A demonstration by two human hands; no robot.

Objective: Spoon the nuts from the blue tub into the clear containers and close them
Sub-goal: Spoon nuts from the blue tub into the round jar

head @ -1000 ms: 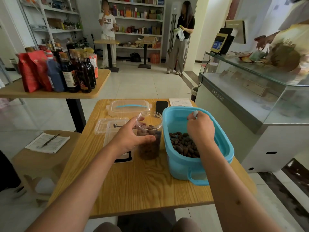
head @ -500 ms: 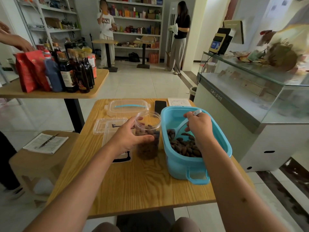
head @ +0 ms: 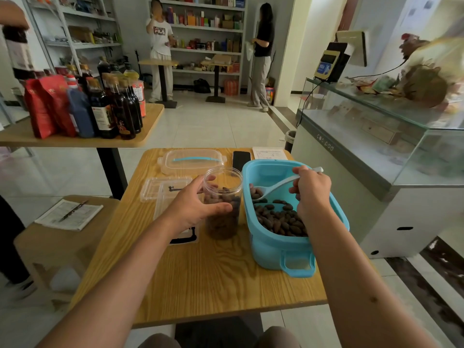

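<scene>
While the left hand (head: pixel 193 209) wraps round the clear jar (head: pixel 222 202), the right hand (head: pixel 311 189) grips the white spoon (head: pixel 278 185). Its bowl sits over the nuts (head: pixel 278 219) inside the blue tub (head: pixel 281 249), just right of the jar.

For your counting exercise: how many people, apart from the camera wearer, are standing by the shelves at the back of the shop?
2. One person in a white T-shirt stands left, behind a small tall table; one person in a black top stands right, facing the shelves. Others may be out of frame.
</scene>
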